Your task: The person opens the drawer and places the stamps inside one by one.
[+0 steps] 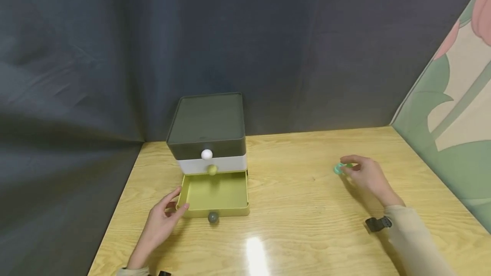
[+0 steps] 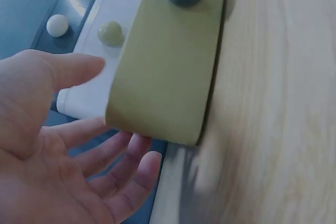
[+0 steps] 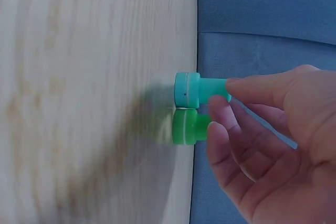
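A yellow-green drawer (image 1: pixel 215 213) with a dark grey knob (image 1: pixel 213 217) is pulled out from the bottom of a stacked drawer unit (image 1: pixel 209 118). My left hand (image 1: pixel 159 223) is at its front left corner; in the left wrist view the fingers reach along the drawer's side, the thumb stands apart above. Far to the right, my right hand (image 1: pixel 370 179) pinches the narrow handle of a small teal stamp (image 3: pixel 188 91) between thumb and index finger. A green stamp (image 3: pixel 185 127) stands on the table right beside it, its handle end partly behind my fingers.
Above the drawer are a white tier (image 1: pixel 192 166) with a yellow-green knob (image 1: pixel 212 170) and a dark grey tier with a white knob (image 1: pixel 206 154). Everything stands on a wooden table (image 1: pixel 291 208). Dark curtain (image 1: pixel 268 46) hangs behind and left; a patterned panel (image 1: pixel 460 97) borders the right.
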`<action>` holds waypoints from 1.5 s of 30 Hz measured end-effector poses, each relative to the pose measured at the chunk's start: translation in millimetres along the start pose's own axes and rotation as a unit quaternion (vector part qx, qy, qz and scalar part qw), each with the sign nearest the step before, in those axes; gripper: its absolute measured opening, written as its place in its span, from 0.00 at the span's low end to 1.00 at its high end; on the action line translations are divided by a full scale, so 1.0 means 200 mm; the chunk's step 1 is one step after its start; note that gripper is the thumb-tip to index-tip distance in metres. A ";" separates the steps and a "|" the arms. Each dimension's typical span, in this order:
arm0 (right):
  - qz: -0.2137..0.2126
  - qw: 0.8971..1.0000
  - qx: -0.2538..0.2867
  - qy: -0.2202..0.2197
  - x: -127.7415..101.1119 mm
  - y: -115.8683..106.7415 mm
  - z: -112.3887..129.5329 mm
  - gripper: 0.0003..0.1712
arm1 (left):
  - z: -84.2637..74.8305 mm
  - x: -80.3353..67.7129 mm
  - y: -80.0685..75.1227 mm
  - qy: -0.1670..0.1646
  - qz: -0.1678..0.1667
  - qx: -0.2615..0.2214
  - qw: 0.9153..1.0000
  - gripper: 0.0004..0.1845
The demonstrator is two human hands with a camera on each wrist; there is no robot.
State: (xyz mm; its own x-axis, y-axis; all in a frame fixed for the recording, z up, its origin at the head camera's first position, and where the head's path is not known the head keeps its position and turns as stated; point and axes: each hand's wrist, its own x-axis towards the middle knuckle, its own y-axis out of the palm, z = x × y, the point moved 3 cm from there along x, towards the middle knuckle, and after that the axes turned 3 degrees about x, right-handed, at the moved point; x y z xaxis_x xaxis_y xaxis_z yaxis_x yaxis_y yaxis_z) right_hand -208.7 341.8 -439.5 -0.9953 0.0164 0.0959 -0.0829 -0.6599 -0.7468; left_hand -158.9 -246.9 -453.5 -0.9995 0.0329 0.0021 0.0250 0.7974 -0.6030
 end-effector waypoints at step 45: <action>0.019 0.990 0.121 -0.071 -0.09 0.16 0.44 0.16 | 0.03 0.00 0.00 -0.030 0.037 0.014 0.999 0.39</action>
State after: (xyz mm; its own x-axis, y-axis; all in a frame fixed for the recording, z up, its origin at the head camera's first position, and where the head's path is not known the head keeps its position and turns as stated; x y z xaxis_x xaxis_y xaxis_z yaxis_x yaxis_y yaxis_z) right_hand -189.3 255.4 -406.9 -0.9789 -0.1063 0.1744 -0.0131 -0.8194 -0.5731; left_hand -158.3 -250.2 -457.4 -0.9944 0.0531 -0.0909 0.0983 0.7773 -0.6214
